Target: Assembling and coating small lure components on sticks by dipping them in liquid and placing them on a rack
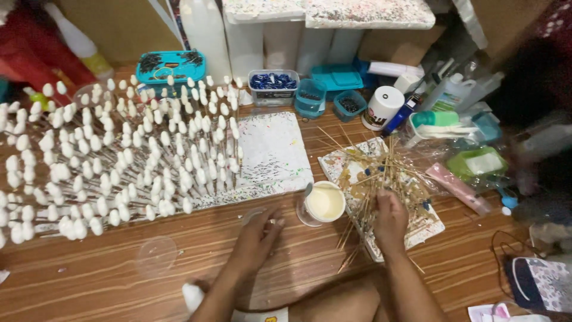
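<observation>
Rows of thin sticks tipped with white blobs [119,161] stood planted upright across the left of the wooden table [119,280], filling most of their paint-flecked foam board [271,149]; only the board's right part stood bare, which suggested the bulk of the dipping was done. A heap of plain bamboo sticks [381,176] lay on a second, stained board beside it, so a fair share appeared left to coat. The right hand [390,220] rested on that heap, fingers curled down among the sticks, though whether they gripped any could not be told. The left hand [259,235] lay on the table just beside a clear cup of cream-coloured liquid [325,203], fingers loosely bent around a small clear thing, too blurred to tell. Tubs, bottles and a white jar [382,107] crowded the table's far edge.
</observation>
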